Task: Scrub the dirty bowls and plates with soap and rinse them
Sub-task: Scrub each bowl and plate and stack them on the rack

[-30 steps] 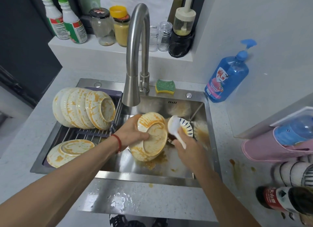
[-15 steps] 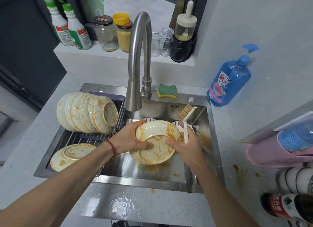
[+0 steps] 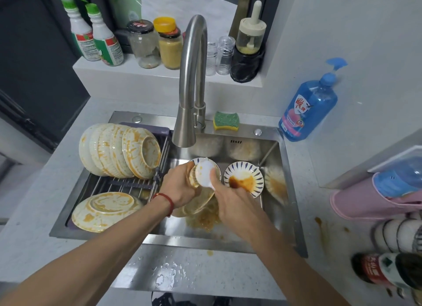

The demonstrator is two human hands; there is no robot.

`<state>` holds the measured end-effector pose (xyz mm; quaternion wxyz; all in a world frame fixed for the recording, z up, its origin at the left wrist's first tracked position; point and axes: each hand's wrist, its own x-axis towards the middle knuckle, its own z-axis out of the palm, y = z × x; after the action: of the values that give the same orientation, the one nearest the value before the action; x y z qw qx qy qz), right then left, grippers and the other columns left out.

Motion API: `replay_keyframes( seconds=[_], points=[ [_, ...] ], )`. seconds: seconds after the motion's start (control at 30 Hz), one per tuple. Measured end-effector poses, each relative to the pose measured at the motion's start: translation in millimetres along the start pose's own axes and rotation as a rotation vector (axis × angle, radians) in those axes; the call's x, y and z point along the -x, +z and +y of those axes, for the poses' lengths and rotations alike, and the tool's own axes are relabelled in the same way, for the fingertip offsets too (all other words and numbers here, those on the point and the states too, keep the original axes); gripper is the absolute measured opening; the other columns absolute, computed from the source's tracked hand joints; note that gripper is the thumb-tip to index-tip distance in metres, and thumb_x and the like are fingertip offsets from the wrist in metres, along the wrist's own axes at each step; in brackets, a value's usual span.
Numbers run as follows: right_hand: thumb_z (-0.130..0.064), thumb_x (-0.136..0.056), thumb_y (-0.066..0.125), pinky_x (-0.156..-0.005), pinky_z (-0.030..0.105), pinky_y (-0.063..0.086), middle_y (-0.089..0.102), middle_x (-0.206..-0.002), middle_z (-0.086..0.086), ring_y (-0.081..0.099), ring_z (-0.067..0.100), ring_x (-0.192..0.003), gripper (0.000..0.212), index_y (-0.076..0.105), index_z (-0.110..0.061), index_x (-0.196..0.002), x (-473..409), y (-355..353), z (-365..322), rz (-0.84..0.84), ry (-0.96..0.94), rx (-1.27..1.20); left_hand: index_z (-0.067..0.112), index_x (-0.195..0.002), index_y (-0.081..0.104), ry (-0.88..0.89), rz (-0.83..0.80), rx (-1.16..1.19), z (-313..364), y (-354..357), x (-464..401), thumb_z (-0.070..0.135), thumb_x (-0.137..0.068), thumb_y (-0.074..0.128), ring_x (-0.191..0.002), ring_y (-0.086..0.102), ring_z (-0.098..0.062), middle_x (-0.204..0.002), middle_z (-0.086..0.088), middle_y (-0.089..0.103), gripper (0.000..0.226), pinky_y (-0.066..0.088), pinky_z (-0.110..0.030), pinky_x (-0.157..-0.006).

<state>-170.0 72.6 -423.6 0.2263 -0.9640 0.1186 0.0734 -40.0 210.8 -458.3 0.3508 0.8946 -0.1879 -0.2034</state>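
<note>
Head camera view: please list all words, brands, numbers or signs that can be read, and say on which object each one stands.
None can be quoted with certainty.
Blue soap bottle: red shield logo with Chinese characters, too blurred to read.
Two green-capped spray bottles: label print too small.
Dark jar lid: red writing, blurred.
Sink back wall: tiny dark mark, unreadable.
Red-labelled bottle at lower right: white characters, blurred.

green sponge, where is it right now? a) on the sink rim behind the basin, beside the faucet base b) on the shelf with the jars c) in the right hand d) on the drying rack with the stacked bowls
a: the green sponge lies on the sink rim, right of the faucet base, touched by neither hand.
</note>
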Motion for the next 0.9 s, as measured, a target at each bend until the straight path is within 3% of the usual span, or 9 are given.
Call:
replay_keyframes(
  seconds=[0.1,0.27,0.37,0.47,0.53,0.6,0.7,0.83,0.9],
  points=[
    [-0.014,-0.103,0.038,-0.068,0.043,0.041,0.065,-0.098,0.012,0.06,0.035,-0.087,0.069,0.006,-0.031,-0.161,-9.3,-6.0,0.8,0.02,0.133,0.021,0.027,-0.094,0.066,0.009,-0.022,-0.005,0.4,-2.5,1.6,0.024,-0.058,0.081,-0.09,0.069,-0.024,-0.093,0.006,0.074,0.039,0.057,-0.037,-0.082],
    [-0.005,-0.099,0.041,-0.063,0.04,0.038,0.06,-0.082,0.006,0.051,0.029,-0.072,0.078,0.002,-0.027,-0.162,8.2,2.5,-20.7,-0.029,0.065,0.1,0.031,-0.088,0.059,0.037,-0.057,-0.014,-2.4,-8.6,6.8,0.028,-0.057,0.074,-0.09,0.068,-0.027,-0.094,0.004,0.073,0.035,0.058,-0.039,-0.082],
    [-0.007,-0.1,0.042,-0.066,0.041,0.041,0.062,-0.09,0.006,0.053,0.027,-0.078,0.075,0.004,-0.025,-0.163,0.6,-1.4,-15.6,-0.011,0.115,0.079,0.022,-0.097,0.064,0.032,-0.074,0.003,-2.0,-8.6,8.6,0.028,-0.053,0.074,-0.092,0.068,-0.026,-0.096,0.002,0.073,0.046,0.059,-0.042,-0.084],
    [-0.007,-0.098,0.044,-0.063,0.042,0.047,0.063,-0.08,0.005,0.059,0.028,-0.072,0.077,0.003,-0.028,-0.16,14.8,9.3,-33.4,-0.04,0.013,0.104,0.021,-0.119,0.066,0.025,-0.083,0.048,-5.2,-9.3,7.3,0.014,-0.062,0.084,-0.103,0.066,-0.024,-0.109,0.002,0.072,0.06,0.058,-0.042,-0.092],
    [-0.012,-0.102,0.043,-0.067,0.044,0.05,0.066,-0.089,0.005,0.062,0.027,-0.081,0.07,0.01,-0.029,-0.161,2.0,4.4,-20.2,0.004,0.103,0.071,0.019,-0.112,0.064,0.019,-0.097,0.054,-4.9,-10.6,6.8,0.009,-0.062,0.084,-0.1,0.066,-0.024,-0.105,0.001,0.071,0.054,0.058,-0.043,-0.089],
    [-0.016,-0.104,0.039,-0.068,0.041,0.043,0.065,-0.099,0.008,0.06,0.03,-0.09,0.065,0.012,-0.028,-0.162,-3.8,2.5,-21.5,0.054,0.192,0.078,0.019,-0.106,0.062,0.014,-0.102,0.063,-2.8,-11.5,8.3,0.006,-0.063,0.083,-0.096,0.066,-0.025,-0.101,0.0,0.07,0.05,0.058,-0.041,-0.086],
    [-0.012,-0.101,0.039,-0.064,0.041,0.041,0.066,-0.092,0.008,0.06,0.032,-0.082,0.069,0.009,-0.028,-0.161,15.7,13.4,-45.6,0.011,0.102,0.125,0.022,-0.111,0.064,0.038,-0.074,0.074,-4.6,-14.1,10.9,0.012,-0.059,0.081,-0.099,0.067,-0.025,-0.103,0.003,0.071,0.056,0.058,-0.04,-0.088],
    [-0.017,-0.106,0.038,-0.08,0.045,0.05,0.065,-0.111,0.008,0.057,0.03,-0.102,0.059,0.019,-0.026,-0.161,-2.3,1.5,-21.6,0.044,0.25,0.033,0.024,-0.093,0.061,0.065,-0.094,0.071,-5.0,-15.3,15.4,0.011,-0.058,0.082,-0.09,0.068,-0.025,-0.094,0.001,0.071,0.042,0.059,-0.041,-0.082],
    [-0.015,-0.106,0.039,-0.079,0.043,0.049,0.065,-0.111,0.008,0.057,0.029,-0.098,0.059,0.021,-0.027,-0.161,5.0,4.4,-31.7,0.041,0.212,-0.01,0.03,-0.086,0.059,0.062,-0.061,0.107,-5.5,-17.3,17.6,0.017,-0.051,0.077,-0.088,0.068,-0.024,-0.09,0.004,0.071,0.041,0.058,-0.037,-0.079]
  ],
)
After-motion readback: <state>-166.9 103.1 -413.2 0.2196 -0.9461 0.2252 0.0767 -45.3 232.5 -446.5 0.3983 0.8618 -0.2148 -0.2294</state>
